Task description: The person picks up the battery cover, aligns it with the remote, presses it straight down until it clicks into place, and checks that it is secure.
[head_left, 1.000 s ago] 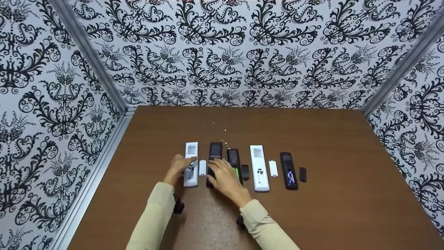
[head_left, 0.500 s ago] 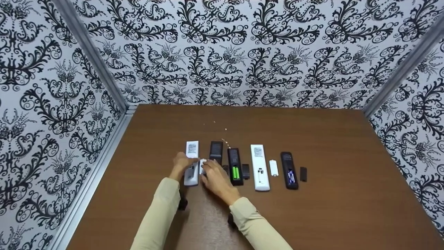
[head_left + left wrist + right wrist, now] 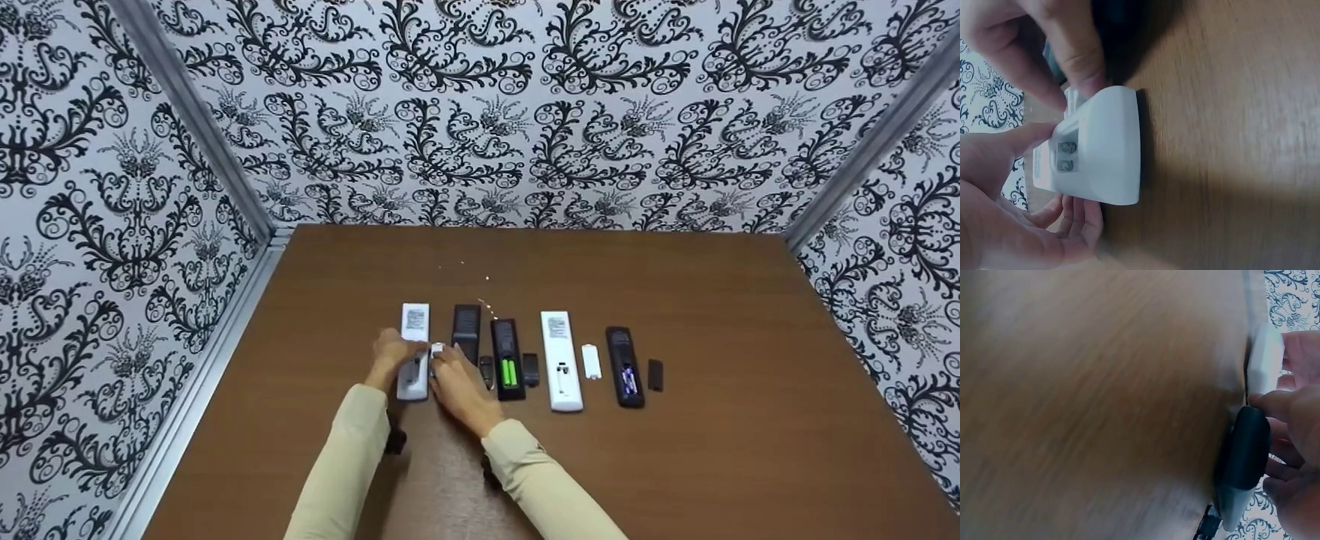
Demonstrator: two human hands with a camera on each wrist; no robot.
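Note:
At the far left of the row, a white remote control lies with its back up and its battery compartment uncovered; two battery ends show inside it in the left wrist view. My left hand grips this remote, thumb on its back and the other fingers along its left side. Just right of it, my right hand pinches the white battery cover between thumb and finger. Most of that cover is hidden by the hand. Behind the right hand lies a black remote control, its lower part covered.
To the right lie a black remote with green batteries, a white remote and another black remote. Loose covers sit between them: a dark one, a white one and a black one. Patterned walls enclose the table.
My right hand has moved left from over the black remote to the white battery cover, uncovering the green batteries. My left hand stays on the white remote.

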